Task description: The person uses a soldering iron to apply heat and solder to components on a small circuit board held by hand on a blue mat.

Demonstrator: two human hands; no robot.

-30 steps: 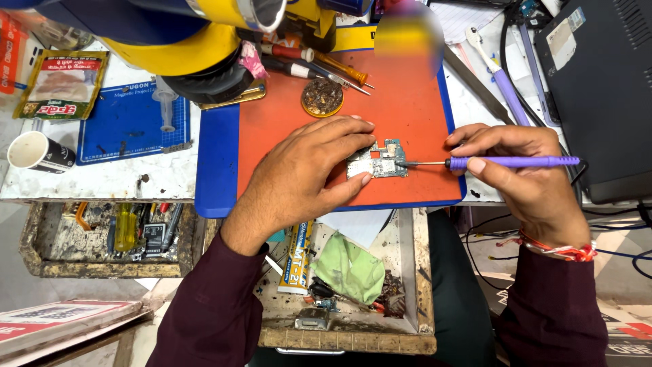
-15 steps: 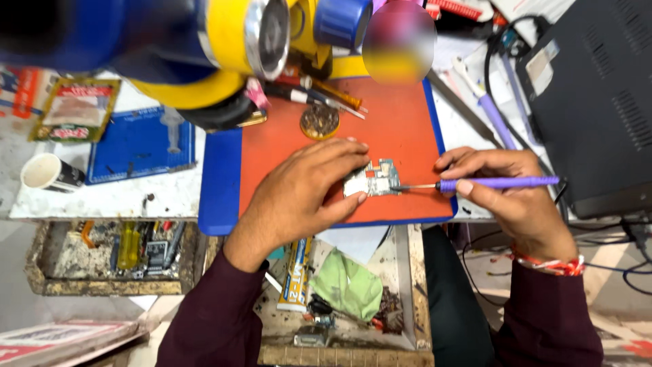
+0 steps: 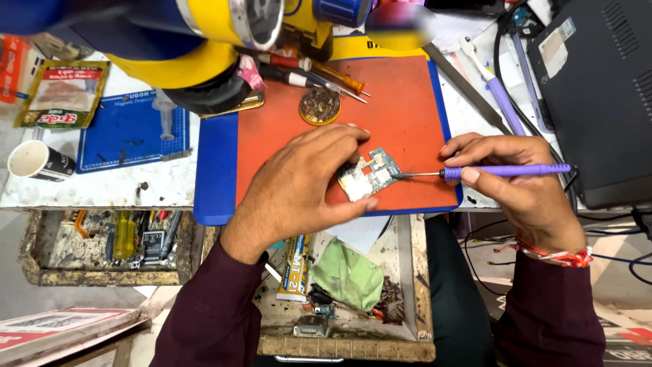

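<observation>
Head-camera view, looking down at a cluttered repair bench. The person's left hand (image 3: 299,187) lay palm-down on an orange work mat (image 3: 407,102), fingers curled loosely and the thumb and fingertips pinning a small circuit board (image 3: 368,177) at the hand's right edge. The right hand (image 3: 519,180) was closed around a purple-handled tool (image 3: 506,171), gripped like a pen, its thin metal tip touching the board's right side.

Compared with the pictures from a second and half a second before, both hands kept almost the same pose; the board remained under the left fingertips and the tool tip stayed at the same edge. Only the framing shifted slightly, so the work at that spot seemed to be continuing steadily.

Beyond the left hand's fingers sat a round tin of brass cleaning wool (image 3: 320,105). Far to its left stood a paper cup (image 3: 34,161). A green cloth (image 3: 348,275) lay in a tray just below the left wrist.
</observation>
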